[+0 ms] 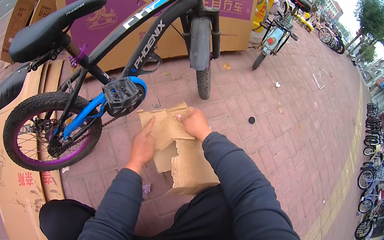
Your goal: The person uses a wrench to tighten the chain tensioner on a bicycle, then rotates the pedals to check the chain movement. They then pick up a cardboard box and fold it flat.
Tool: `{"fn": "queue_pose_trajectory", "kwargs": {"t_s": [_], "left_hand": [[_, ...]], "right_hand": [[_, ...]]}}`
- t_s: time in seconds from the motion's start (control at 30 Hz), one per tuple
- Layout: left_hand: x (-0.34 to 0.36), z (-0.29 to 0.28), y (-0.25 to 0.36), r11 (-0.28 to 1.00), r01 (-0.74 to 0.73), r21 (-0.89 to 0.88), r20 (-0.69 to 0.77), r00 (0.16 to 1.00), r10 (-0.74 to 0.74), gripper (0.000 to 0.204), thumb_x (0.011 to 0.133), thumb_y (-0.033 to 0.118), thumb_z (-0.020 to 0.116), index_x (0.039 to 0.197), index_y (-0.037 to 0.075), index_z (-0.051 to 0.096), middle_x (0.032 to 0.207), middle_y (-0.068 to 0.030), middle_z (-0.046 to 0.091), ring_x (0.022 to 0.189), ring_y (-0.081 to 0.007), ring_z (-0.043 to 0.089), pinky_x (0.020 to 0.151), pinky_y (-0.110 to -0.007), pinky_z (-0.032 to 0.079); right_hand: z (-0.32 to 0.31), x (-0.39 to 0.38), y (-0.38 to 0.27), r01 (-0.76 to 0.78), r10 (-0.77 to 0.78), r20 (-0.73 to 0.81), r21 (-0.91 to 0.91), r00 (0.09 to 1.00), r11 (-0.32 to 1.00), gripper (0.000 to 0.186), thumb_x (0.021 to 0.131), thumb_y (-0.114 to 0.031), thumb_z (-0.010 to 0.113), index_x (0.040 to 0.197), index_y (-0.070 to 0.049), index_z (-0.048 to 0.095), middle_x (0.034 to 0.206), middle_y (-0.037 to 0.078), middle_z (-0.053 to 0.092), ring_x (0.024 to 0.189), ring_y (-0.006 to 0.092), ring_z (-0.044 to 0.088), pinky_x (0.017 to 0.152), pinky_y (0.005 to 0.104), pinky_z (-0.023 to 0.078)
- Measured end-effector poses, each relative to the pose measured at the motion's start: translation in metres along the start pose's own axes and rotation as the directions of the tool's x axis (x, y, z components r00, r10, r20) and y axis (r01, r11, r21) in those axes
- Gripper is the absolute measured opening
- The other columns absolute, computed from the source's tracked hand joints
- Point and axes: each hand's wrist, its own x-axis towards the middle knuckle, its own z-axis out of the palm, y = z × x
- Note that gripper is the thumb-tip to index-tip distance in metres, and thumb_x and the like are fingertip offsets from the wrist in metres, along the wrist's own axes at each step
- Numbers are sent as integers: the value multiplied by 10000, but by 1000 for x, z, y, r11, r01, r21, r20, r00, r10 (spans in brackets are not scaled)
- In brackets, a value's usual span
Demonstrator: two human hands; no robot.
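Observation:
A torn, creased piece of brown cardboard (192,167) is held in front of me, its lower end close to my lap. My right hand (195,124) grips its far edge, thumb on top and the other fingers partly hidden. At the left edge, my left hand (142,148) holds the cardboard, index finger lying along it; part of its grip is hidden. A ragged tear runs through the middle of the piece. Just beyond my hands to the left stands a small black bicycle (136,55) with a blue chain guard (85,116) and a purple-rimmed rear wheel (52,131).
A large brown and purple carton (134,8) stands behind the bicycle. Flattened cardboard (14,182) lies at the left under the rear wheel. Another bicycle (274,37) is parked farther off on the red brick pavement (283,120). Rows of bicycles (368,185) line the right side.

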Motion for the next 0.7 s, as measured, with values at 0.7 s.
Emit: {"fn": "queue_pose_trajectory", "kwargs": {"t_s": [0.7], "left_hand": [[14,8,-20,731,171,-661,-311,824,-474,500,1074,484,469,821,58,532,851,-80,603,780,-188,555,719,-344,457]], "right_hand": [[-3,6,-2,230,-235,-193,-49,953,972,238,916,-224,712,1021,-15,664,924,216,712,866,380,687,766,410,526]]}}
